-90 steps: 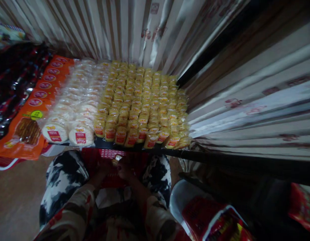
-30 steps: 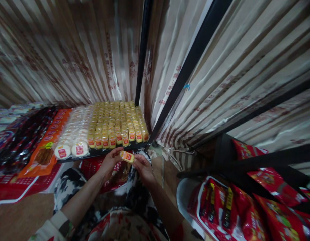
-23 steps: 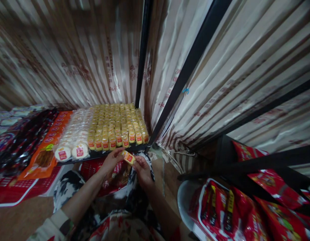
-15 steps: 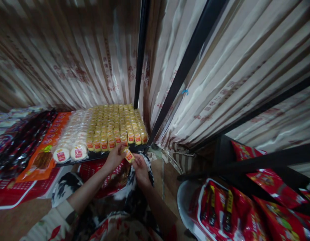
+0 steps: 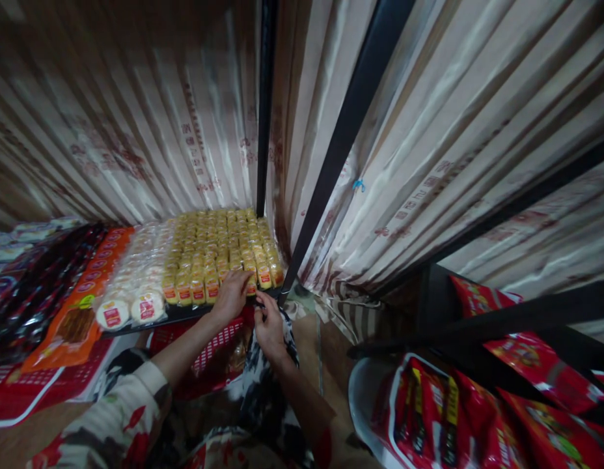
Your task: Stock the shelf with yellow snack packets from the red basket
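Observation:
A block of small yellow snack packets (image 5: 219,241) with red labels fills the right end of a black shelf (image 5: 179,314). My left hand (image 5: 232,294) reaches over the front row with its fingers curled on one yellow packet (image 5: 252,284), set in among the others. My right hand (image 5: 269,327) is just below and right of it, at the shelf's front edge, with its fingers curled and nothing showing in them.
White round cakes (image 5: 136,286), orange packs (image 5: 82,293) and dark packs (image 5: 28,280) lie left of the yellow block. A red basket (image 5: 214,339) sits on my lap. Black posts (image 5: 331,169) and a striped curtain (image 5: 429,163) close the right. Red bags (image 5: 478,417) fill a white tub.
Both hands rose from the basket holding one yellow packet. My left hand then carried it up onto the front row, and my right hand let go and stayed below.

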`<state>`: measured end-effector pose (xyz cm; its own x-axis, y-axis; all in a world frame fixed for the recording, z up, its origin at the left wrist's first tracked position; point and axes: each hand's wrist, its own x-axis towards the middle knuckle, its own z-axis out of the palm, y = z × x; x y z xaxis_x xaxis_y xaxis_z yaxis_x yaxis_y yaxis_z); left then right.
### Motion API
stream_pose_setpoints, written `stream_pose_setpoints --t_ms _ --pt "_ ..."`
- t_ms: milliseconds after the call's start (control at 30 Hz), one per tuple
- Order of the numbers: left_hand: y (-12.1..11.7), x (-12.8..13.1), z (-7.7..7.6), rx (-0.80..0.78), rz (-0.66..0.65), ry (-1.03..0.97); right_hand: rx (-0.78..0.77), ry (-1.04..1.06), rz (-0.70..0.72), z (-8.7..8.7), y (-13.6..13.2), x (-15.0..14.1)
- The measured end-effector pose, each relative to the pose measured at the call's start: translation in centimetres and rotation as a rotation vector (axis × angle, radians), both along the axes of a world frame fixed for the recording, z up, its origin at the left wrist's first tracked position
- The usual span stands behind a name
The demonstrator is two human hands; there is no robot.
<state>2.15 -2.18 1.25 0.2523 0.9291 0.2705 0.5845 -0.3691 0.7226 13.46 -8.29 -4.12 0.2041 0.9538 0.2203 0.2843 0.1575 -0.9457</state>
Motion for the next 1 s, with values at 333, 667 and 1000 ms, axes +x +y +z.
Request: stream_pose_setpoints --t_ms 333,667,1000 --pt "0.8 0.4 -1.0 0.243 -0.057 0.364 0.085 -0.150 0.045 -1.8 1.6 0.0" --pt "0.8 0.2 -0.9 0.356 0.068 0.455 0.082 -0.221 0.035 -2.3 2.5 -0.3" --pt "-3.2 0.2 -5.3 0.155 -0.045 0.259 0.087 -0.235 0.018 -2.8 2.8 -0.5"
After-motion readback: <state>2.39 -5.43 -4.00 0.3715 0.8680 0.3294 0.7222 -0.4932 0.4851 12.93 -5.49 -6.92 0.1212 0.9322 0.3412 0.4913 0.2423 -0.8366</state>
